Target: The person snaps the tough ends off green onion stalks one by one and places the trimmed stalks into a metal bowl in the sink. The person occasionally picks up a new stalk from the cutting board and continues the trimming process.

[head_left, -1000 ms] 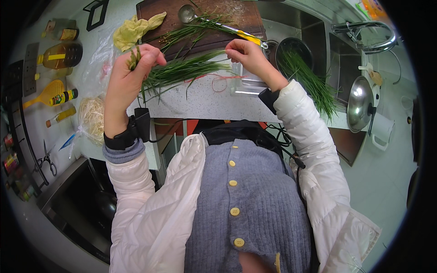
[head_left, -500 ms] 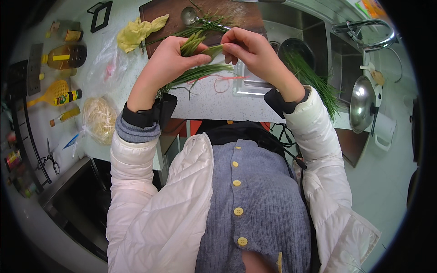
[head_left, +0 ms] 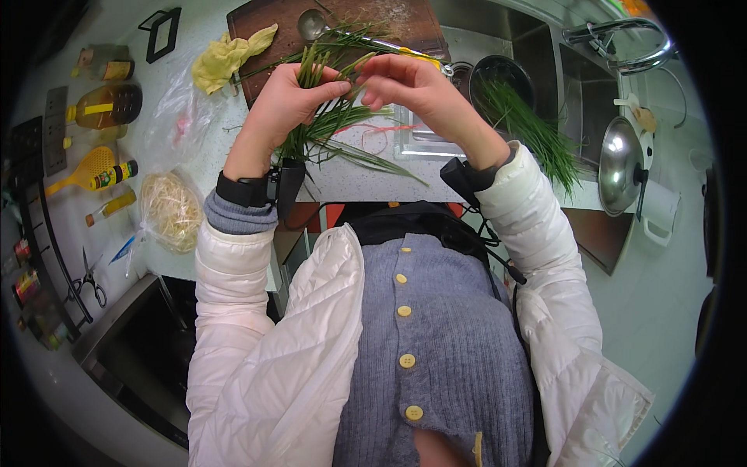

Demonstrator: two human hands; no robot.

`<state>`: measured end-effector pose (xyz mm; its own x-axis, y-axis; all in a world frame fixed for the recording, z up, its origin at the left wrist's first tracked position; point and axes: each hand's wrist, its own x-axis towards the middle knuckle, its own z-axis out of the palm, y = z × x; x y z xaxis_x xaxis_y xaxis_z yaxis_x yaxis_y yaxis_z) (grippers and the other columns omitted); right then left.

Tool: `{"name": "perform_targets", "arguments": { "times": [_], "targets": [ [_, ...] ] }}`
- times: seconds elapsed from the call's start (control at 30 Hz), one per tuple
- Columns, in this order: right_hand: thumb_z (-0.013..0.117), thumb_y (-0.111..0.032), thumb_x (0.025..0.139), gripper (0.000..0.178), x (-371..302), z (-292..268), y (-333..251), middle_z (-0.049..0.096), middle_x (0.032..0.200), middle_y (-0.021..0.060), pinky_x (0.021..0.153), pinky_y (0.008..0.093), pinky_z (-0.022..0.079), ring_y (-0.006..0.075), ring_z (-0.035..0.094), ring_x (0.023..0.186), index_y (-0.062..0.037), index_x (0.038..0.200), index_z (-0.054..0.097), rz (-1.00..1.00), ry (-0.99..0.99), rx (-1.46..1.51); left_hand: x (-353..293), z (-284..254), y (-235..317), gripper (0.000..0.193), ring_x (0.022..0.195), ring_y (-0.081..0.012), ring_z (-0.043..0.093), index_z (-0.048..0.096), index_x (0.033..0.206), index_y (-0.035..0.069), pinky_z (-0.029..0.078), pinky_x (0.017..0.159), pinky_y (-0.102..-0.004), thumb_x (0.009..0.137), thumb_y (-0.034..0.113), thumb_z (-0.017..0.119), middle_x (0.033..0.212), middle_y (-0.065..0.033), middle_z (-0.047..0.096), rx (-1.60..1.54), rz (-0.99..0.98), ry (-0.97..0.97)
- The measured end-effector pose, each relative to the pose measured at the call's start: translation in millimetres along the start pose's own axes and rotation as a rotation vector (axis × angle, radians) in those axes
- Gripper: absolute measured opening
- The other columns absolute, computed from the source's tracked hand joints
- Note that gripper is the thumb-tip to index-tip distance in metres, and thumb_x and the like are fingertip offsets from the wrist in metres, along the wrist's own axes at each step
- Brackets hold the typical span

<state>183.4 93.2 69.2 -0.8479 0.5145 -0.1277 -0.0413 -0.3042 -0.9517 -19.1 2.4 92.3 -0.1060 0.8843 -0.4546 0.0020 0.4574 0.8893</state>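
My left hand (head_left: 284, 101) is closed around a small bunch of green chives (head_left: 313, 66), pale stalk ends up and leaves hanging below. Close to its right, my right hand (head_left: 408, 86) has its fingers bent and parted, the tips beside one stalk that leans out of the bunch. Nothing shows firmly gripped in that hand. More chives (head_left: 327, 136) lie on the speckled counter beneath my left hand. Behind the hands is a brown wooden cutting board (head_left: 268, 27) with loose chives, a metal ladle (head_left: 313, 25) and a yellow-handled tool (head_left: 424, 56), partly hidden.
At right, chives (head_left: 529, 132) spill over a dark bowl (head_left: 502, 74) in the steel sink (head_left: 545, 47), beside a faucet (head_left: 622, 47) and pot lid (head_left: 621, 165). A yellow cloth (head_left: 226, 58), plastic bags and bottles stand left. A clear tray (head_left: 428, 144) sits near the counter edge.
My right fingers have parted and drawn slightly left and down. The bunch in my left hand now stands more upright, and some leaves beneath have swung to the right.
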Motion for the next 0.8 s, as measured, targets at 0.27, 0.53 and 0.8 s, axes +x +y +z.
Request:
{"name": "perform_targets", "arguments": {
  "times": [0.27, 0.53, 0.8],
  "targets": [
    [0.066, -0.015, 0.089, 0.02, 12, 4, 11, 0.065, 0.08, 0.004, 0.065, 0.0229, 0.049, 0.0094, 0.061, 0.071, 0.0018, 0.1, 0.065, -0.015, 0.162, 0.121, 2, -3, 3, 0.018, 0.046, -0.0018, 0.043, 0.07, 0.092, 0.004, 0.03, 0.041, -0.0202, 0.083, 0.018, 0.074, 0.066, 0.0053, 0.059, -0.009, -0.021, -0.002],
    [0.066, -0.011, 0.089, 0.024, 23, -11, 6, 0.064, 0.083, 0.0062, 0.065, 0.0231, 0.05, 0.0113, 0.062, 0.072, 0.0046, 0.108, 0.062, 0.01, 0.249, 0.238, -10, -29, 14, 0.02, 0.048, -0.0013, 0.042, 0.069, 0.093, 0.006, 0.029, 0.042, -0.019, 0.088, 0.025, 0.069, 0.071, 0.0017, 0.066, 0.084, 0.13, 0.287],
    [0.065, -0.009, 0.09, 0.033, 32, -10, -1, 0.065, 0.087, 0.0059, 0.067, 0.0234, 0.052, 0.012, 0.065, 0.076, 0.0027, 0.119, 0.053, -0.104, 0.34, -0.04, -28, -24, 29, 0.019, 0.059, -0.0022, 0.048, 0.067, 0.089, 0.001, 0.037, 0.054, -0.0207, 0.089, 0.02, 0.068, 0.067, 0.0022, 0.064, 0.201, 0.234, 0.225]
  ]
}}
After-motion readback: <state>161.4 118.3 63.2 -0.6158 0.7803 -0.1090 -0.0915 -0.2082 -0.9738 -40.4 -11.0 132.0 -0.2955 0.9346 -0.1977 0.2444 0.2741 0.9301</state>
